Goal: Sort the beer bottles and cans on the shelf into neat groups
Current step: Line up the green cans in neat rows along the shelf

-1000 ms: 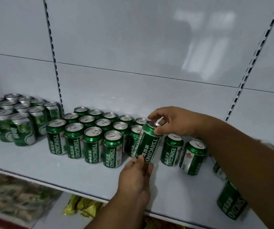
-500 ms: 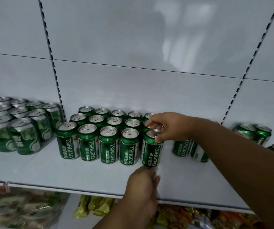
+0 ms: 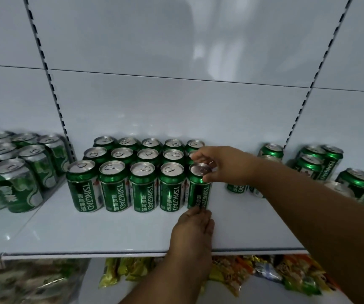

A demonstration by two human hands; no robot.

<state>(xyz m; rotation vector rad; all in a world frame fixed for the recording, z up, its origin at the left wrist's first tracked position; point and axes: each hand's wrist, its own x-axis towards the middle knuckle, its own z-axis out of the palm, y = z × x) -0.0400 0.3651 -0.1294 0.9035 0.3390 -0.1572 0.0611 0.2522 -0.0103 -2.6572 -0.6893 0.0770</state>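
The right hand [image 3: 222, 164] pinched the top rim of a green can [image 3: 199, 188] between thumb and curled fingers, while the left hand [image 3: 193, 227] touched the foot of that same can with its fingertips, fingers fairly straight, holding nothing. The can stood upright on the white shelf [image 3: 111, 233] at the right end of the front row, just beside its neighbour [image 3: 172, 187].

To do this step well, the can probably wanted a small turn so its label faced forward like the four others, and a nudge so its front lined up with theirs. The low hand could steady and square the base while the upper grip did the turning. Letting go gently would matter, since a knock could push the neighbour out of line.

The block [image 3: 141, 170] behind it stood three rows deep, tops silver and closely packed. To the left, past a slotted upright [image 3: 51, 84], was a second group of cans [image 3: 21, 172] with a different pattern. To the right, well apart, loose cans [image 3: 321, 163] stood in no order, some partly hidden behind the right forearm; these looked like the stock yet to be sorted. That forearm crossed in front of them, so reaching for the next one would mean drawing it back first. Snack packets [image 3: 264, 273] lay on the shelf below.
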